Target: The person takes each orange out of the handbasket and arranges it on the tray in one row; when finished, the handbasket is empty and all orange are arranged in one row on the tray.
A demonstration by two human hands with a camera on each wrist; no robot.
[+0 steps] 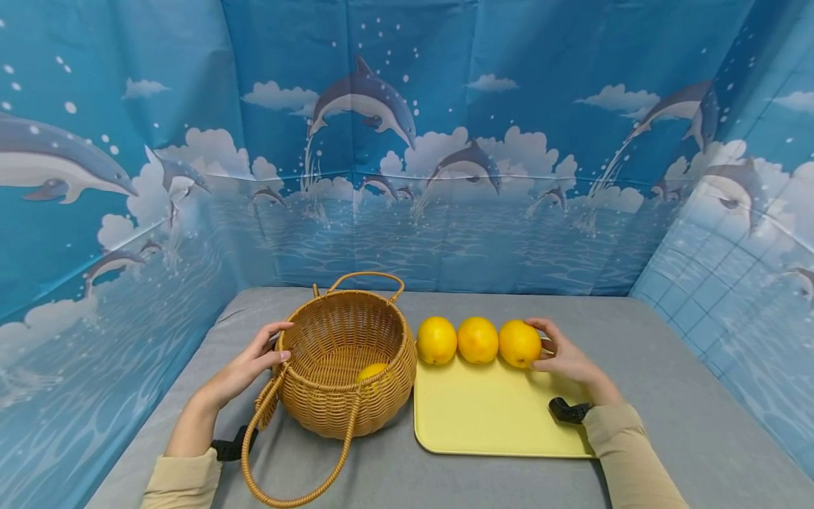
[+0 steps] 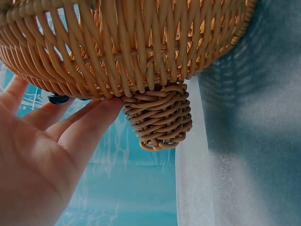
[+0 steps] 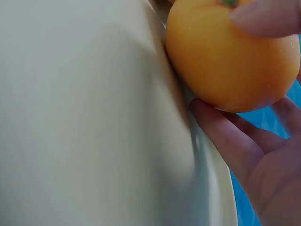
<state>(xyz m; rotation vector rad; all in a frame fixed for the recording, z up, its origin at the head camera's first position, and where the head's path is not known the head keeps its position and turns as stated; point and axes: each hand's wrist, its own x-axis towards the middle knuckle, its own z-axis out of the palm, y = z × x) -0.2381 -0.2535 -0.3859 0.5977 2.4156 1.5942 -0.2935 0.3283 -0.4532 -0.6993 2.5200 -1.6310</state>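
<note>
Head: my right hand (image 1: 566, 360) pinches the rightmost round, yellow-orange fruit (image 1: 518, 344) at the smooth yellow rectangular tray's (image 1: 490, 417) far end. Left wrist: left hand (image 2: 44, 150) spread against the round brown wicker basket (image 2: 117, 52). Right wrist: fruit probably firm, slick; I'd cup its middle, far-side contact hard to tell.

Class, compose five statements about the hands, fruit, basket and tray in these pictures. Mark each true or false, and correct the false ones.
1. Three yellow fruits sit in a row along the far side of the yellow tray. True.
2. The right hand grips the leftmost fruit of that row. False: it grips the rightmost fruit.
3. The left hand touches the wicker basket. True.
4. The basket holds no fruit. False: a yellow fruit lies inside it.
5. The basket stands to the left of the tray. True.
</note>
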